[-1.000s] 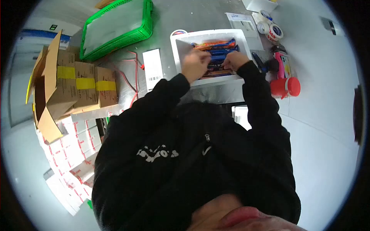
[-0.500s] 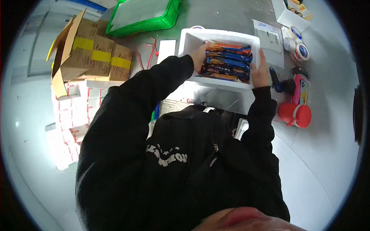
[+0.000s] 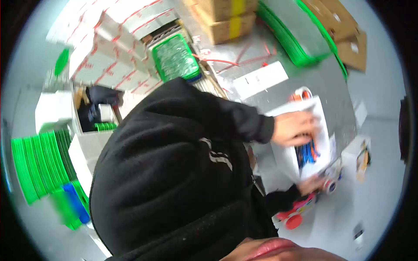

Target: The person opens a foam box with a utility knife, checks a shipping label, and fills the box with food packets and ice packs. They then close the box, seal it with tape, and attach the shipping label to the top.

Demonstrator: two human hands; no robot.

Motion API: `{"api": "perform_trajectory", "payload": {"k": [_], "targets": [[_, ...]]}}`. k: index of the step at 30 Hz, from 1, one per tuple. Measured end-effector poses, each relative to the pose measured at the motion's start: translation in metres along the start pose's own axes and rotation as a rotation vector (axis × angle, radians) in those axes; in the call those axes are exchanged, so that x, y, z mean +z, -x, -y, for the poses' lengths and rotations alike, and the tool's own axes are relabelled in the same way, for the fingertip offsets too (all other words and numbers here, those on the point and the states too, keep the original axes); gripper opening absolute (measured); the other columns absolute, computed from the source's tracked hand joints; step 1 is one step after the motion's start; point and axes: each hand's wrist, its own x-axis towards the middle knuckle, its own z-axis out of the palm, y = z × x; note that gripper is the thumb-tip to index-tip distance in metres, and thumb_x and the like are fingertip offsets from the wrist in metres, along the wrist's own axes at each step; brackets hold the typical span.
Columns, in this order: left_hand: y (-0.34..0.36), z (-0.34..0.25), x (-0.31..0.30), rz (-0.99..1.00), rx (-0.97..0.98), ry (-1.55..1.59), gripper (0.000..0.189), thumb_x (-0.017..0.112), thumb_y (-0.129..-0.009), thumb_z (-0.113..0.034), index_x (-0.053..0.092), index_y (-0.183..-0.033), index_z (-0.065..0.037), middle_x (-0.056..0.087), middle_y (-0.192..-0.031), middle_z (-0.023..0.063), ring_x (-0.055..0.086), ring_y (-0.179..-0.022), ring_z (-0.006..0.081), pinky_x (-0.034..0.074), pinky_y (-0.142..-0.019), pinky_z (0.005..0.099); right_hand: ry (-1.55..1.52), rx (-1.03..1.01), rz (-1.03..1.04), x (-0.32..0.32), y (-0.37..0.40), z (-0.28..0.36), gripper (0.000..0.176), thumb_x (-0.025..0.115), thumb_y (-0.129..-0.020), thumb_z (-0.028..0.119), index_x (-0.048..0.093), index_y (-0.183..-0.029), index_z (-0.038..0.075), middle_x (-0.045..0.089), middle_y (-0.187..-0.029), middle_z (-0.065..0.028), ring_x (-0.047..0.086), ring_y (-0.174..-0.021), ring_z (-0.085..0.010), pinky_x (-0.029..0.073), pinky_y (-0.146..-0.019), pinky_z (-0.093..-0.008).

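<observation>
A white foam box (image 3: 284,157) stands on the grey table, holding several blue and orange packets (image 3: 307,154). Over its upper part is my left hand (image 3: 295,128), fingers stretched toward the far wall and blurred at the tips. They partly cover the packets, and nothing is visibly lifted. Against the outer right side of the box is my right hand (image 3: 311,185), smeared by motion, its fingers hard to make out. Beside it sits a white tape roll (image 3: 329,187). Another tape roll (image 3: 303,93) touches the box's far left corner.
A white sheet (image 3: 260,80) and red straps (image 3: 248,58) lie on the table, with green trays (image 3: 300,48) farther back. Cardboard boxes (image 3: 230,26) and white red-printed boxes (image 3: 115,56) stand to the left. A red jar (image 3: 294,222) is near my right sleeve.
My view has swung left and tilted, so the box now appears lower and farther right. My left hand has shifted to lie over the packets. My right hand stays beside the box.
</observation>
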Motion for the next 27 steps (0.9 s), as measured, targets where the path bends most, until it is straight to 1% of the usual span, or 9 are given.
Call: {"api": "perform_trajectory", "payload": {"k": [3, 9, 13, 16, 18, 22, 24, 26, 27], "targets": [[0.092, 0.024, -0.13, -0.077, 0.377, -0.129, 0.019, 0.053, -0.082, -0.018, 0.064, -0.093, -0.007, 0.06, -0.09, 0.011, 0.058, -0.082, 0.0292, 0.045, -0.075, 0.0436, -0.392, 0.082, -0.152, -0.019, -0.01, 0.063, 0.052, 0.052, -0.095, 0.034, 0.048, -0.124, -0.009, 0.054, -0.122, -0.0249, 0.054, -0.113, -0.0327, 0.041, -0.098, -0.0423], [0.365, 0.208, -0.33, -0.703, -1.376, -0.45, 0.032, 0.053, -0.089, -0.032, 0.065, -0.098, -0.003, 0.066, -0.093, 0.0199, 0.063, -0.09, 0.0377, 0.048, -0.081, 0.0434, -0.22, -0.004, -0.437, 0.045, 0.002, 0.259, 0.025, 0.052, -0.094, 0.02, 0.062, -0.104, -0.001, 0.064, -0.086, -0.0132, 0.063, -0.077, -0.0222, 0.053, -0.067, -0.034], [0.56, 0.369, -0.429, -1.085, -1.751, -0.197, 0.044, 0.043, -0.091, -0.039, 0.068, -0.084, -0.005, 0.067, -0.083, 0.02, 0.064, -0.087, 0.0369, 0.047, -0.081, 0.0441, -0.182, -0.389, -0.147, 0.155, 0.059, 0.389, 0.029, 0.052, -0.095, 0.024, 0.062, -0.088, -0.003, 0.059, -0.079, -0.0128, 0.054, -0.059, -0.0191, 0.044, -0.051, -0.0279], [0.673, 0.49, -0.477, -1.054, -1.843, -0.19, 0.043, 0.037, -0.095, -0.03, 0.065, -0.083, 0.0, 0.068, -0.079, 0.0129, 0.064, -0.08, 0.0277, 0.048, -0.075, 0.0398, -0.316, -0.434, 0.312, 0.245, 0.138, 0.461, 0.03, 0.056, -0.092, 0.027, 0.062, -0.084, -0.001, 0.058, -0.075, -0.0124, 0.055, -0.063, -0.0226, 0.045, -0.053, -0.0312], [0.743, 0.551, -0.484, -0.07, -1.982, -0.6, 0.028, 0.048, -0.089, -0.023, 0.069, -0.092, -0.005, 0.067, -0.098, 0.0203, 0.064, -0.091, 0.0343, 0.05, -0.077, 0.0444, -0.32, -0.452, 0.897, 0.279, 0.153, 0.476, 0.019, 0.061, -0.087, 0.018, 0.063, -0.083, 0.0, 0.057, -0.073, -0.0135, 0.058, -0.069, -0.0268, 0.047, -0.057, -0.0319], [0.798, 0.675, -0.522, -0.06, -1.985, -0.659, 0.025, 0.048, -0.089, -0.018, 0.068, -0.099, -0.007, 0.066, -0.103, 0.0179, 0.064, -0.095, 0.0355, 0.049, -0.078, 0.0499, 0.061, -0.537, 1.561, 0.342, 0.195, 0.472, 0.012, 0.053, -0.086, 0.002, 0.063, -0.094, 0.001, 0.063, -0.08, -0.0107, 0.061, -0.071, -0.0225, 0.049, -0.062, -0.0299], [0.828, 0.721, -0.521, 0.13, -1.985, -0.661, 0.028, 0.045, -0.092, -0.02, 0.066, -0.098, -0.001, 0.066, -0.096, 0.0214, 0.063, -0.094, 0.0359, 0.046, -0.079, 0.0514, 0.416, 0.294, 1.287, 0.333, 0.226, 0.457, 0.017, 0.056, -0.088, 0.007, 0.062, -0.102, 0.001, 0.065, -0.083, -0.0077, 0.062, -0.073, -0.0152, 0.048, -0.062, -0.0273], [0.847, 0.761, -0.506, -1.005, -2.123, -0.351, 0.042, 0.055, -0.088, -0.037, 0.067, -0.093, 0.003, 0.064, -0.093, 0.0281, 0.062, -0.092, 0.0418, 0.049, -0.081, 0.0489, 0.562, 0.447, 1.299, 0.333, 0.245, 0.466, 0.017, 0.055, -0.088, 0.008, 0.062, -0.103, 0.001, 0.065, -0.084, -0.0078, 0.062, -0.074, -0.015, 0.048, -0.063, -0.0272], [0.858, 0.779, -0.493, -0.992, -2.144, -0.334, 0.042, 0.055, -0.088, -0.037, 0.067, -0.093, 0.003, 0.064, -0.093, 0.0281, 0.062, -0.092, 0.0418, 0.049, -0.081, 0.0489, 0.605, 0.479, 1.322, 0.333, 0.253, 0.473, 0.018, 0.055, -0.089, 0.008, 0.062, -0.103, 0.001, 0.065, -0.085, -0.0078, 0.061, -0.074, -0.015, 0.048, -0.063, -0.0271]]}}
